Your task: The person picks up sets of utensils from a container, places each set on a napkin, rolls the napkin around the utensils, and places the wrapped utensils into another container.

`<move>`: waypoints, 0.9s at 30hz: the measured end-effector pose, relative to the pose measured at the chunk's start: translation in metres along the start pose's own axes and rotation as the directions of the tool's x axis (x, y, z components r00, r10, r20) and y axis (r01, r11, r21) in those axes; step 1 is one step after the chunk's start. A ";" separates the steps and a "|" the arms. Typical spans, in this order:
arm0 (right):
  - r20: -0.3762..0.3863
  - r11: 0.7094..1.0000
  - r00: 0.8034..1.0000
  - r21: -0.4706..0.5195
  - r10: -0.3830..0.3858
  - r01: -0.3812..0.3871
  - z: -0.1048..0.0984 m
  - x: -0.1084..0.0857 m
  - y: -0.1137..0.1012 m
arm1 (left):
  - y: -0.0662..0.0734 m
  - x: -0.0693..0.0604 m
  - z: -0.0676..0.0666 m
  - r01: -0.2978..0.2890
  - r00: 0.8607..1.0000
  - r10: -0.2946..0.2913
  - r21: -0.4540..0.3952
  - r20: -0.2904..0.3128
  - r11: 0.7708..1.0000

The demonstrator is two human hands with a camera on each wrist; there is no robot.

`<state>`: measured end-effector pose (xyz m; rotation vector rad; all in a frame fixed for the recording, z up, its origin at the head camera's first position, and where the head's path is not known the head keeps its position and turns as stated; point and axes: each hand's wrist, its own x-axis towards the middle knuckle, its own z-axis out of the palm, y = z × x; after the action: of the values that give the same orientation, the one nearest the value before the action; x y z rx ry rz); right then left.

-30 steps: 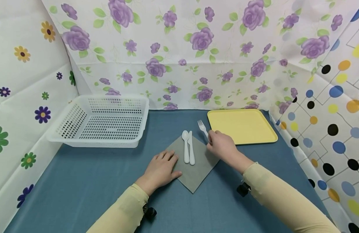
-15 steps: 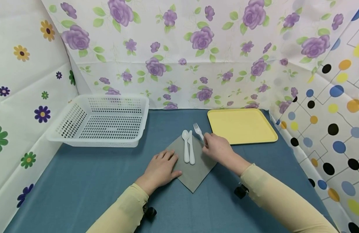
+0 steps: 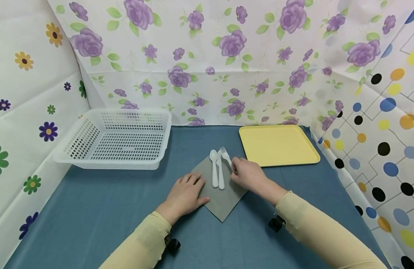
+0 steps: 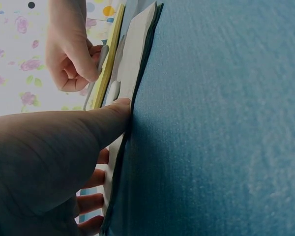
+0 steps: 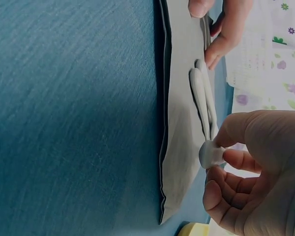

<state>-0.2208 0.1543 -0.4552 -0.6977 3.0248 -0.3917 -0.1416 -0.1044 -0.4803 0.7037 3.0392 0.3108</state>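
A grey napkin (image 3: 223,203) lies on the blue cloth with one corner toward me. On it a white plastic spoon (image 3: 214,170) and a white knife (image 3: 221,175) rest side by side. My left hand (image 3: 184,196) lies on the napkin's left edge, its fingers spread and its thumb on the near edge. A white fork (image 3: 226,155) is pinched by its handle in my right hand (image 3: 249,173), tilted just right of the knife, tines pointing away. In the right wrist view the handle end of the fork (image 5: 212,154) sticks out between thumb and fingers, above the napkin.
A white perforated basket (image 3: 123,165) stands at the back left. At the back right lies a yellow tray (image 3: 280,145). Blue cloth (image 3: 102,209) covers the table, and a flower-printed curtain (image 3: 207,56) hangs behind it.
The fork in my right hand has moved left and slightly toward me, from beside the yellow tray to right next to the knife. My left hand has stayed in place.
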 end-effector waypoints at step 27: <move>0.058 0.997 0.996 0.021 0.073 -0.074 0.009 0.004 -0.009 | 0.000 -0.001 0.000 -0.004 1.000 0.004 0.006 -0.010 1.000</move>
<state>-0.2192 0.1423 -0.4619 -0.5842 2.9765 -0.3972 -0.1412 -0.1051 -0.4802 0.7111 3.0502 0.3064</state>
